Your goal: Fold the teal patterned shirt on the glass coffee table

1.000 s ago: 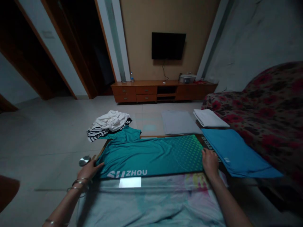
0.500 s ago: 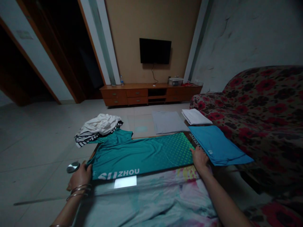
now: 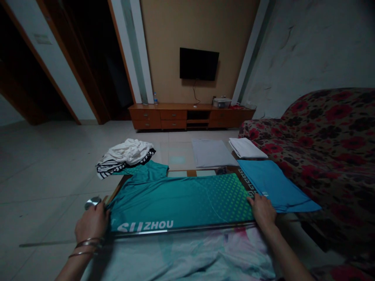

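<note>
Shirt [image 3: 175, 201] — green, lettered ZHOU in white — lies spread across the lower centre of the frame. The left hand [image 3: 92, 221] touches its left end, the right hand [image 3: 263, 210] its right end, the two wide apart — whether either grips it, I cannot tell. White clothes [image 3: 129, 151] are heaped left of centre; blue cloth [image 3: 272, 185] lies beside the right hand.

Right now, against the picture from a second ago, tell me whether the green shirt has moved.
Yes: the green shirt has moved nearer, away from the far edge of the table, where more surface now shows.
</note>
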`<control>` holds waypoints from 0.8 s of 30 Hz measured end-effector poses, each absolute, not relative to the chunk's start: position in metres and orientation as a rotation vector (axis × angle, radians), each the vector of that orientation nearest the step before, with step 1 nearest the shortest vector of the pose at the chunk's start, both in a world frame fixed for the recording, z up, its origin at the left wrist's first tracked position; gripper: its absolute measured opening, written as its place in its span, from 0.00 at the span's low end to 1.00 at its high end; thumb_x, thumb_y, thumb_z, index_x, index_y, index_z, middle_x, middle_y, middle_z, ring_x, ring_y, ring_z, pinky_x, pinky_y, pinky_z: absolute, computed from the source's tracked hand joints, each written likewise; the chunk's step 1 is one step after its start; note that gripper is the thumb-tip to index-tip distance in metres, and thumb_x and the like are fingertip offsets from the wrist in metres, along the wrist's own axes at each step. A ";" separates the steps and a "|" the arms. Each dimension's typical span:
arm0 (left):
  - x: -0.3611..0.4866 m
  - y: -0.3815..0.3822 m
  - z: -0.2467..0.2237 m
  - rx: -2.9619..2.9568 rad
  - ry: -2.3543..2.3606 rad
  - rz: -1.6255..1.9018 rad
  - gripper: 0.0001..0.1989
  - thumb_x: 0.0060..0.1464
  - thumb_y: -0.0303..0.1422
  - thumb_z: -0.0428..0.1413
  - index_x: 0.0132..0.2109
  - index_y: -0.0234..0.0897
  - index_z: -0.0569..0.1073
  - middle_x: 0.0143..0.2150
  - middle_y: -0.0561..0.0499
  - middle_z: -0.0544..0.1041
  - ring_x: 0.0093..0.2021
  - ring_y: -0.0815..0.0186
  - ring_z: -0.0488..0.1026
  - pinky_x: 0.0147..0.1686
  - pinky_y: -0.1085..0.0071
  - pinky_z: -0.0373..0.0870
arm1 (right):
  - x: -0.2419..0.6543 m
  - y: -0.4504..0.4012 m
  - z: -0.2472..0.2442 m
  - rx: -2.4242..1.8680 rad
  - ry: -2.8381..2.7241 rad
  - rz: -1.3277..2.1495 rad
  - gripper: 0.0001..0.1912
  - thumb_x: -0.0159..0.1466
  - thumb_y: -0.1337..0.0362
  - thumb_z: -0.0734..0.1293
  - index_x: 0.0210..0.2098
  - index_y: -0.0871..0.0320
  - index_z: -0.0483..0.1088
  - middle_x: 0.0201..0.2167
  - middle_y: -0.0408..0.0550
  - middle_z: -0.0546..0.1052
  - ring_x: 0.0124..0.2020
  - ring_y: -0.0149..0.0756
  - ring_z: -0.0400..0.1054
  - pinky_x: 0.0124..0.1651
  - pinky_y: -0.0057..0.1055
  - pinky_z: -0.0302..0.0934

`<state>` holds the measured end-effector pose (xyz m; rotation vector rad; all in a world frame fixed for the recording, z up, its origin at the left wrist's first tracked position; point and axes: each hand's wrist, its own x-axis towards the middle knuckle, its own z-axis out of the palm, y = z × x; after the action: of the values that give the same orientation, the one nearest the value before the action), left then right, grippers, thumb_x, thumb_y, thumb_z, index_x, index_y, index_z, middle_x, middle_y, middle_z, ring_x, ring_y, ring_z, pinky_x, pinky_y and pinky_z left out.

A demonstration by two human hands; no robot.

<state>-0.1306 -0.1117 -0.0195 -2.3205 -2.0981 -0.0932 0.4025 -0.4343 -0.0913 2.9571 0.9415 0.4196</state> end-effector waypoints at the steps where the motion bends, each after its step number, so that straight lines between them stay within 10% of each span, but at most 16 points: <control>1: -0.120 -0.111 -0.017 -2.337 -1.952 -0.112 0.16 0.59 0.36 0.43 0.48 0.35 0.70 0.47 0.37 0.74 0.47 0.49 0.70 0.40 0.60 0.66 | 0.405 -0.428 -0.088 2.946 1.010 0.477 0.20 0.66 0.52 0.59 0.44 0.62 0.71 0.37 0.62 0.75 0.40 0.50 0.71 0.37 0.38 0.62; 8: 0.008 -0.096 -0.039 -2.799 -1.225 -0.256 0.20 0.63 0.33 0.40 0.56 0.39 0.69 0.61 0.45 0.68 0.61 0.59 0.62 0.57 0.57 0.58 | 0.422 -0.333 -0.097 2.846 1.836 0.483 0.20 0.68 0.60 0.55 0.52 0.62 0.70 0.54 0.58 0.71 0.57 0.45 0.62 0.58 0.41 0.55; 24: 0.028 -0.054 -0.082 -2.820 -1.330 -0.094 0.31 0.61 0.48 0.40 0.67 0.40 0.54 0.70 0.47 0.48 0.69 0.58 0.44 0.64 0.51 0.45 | 0.465 -0.328 -0.138 2.850 1.669 0.326 0.25 0.68 0.57 0.54 0.60 0.62 0.62 0.63 0.54 0.60 0.65 0.44 0.50 0.61 0.41 0.50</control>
<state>0.0279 -0.0536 -0.0816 -2.8199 -1.3300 -0.0945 0.4653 -0.3281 -0.1375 2.8504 1.6688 0.3259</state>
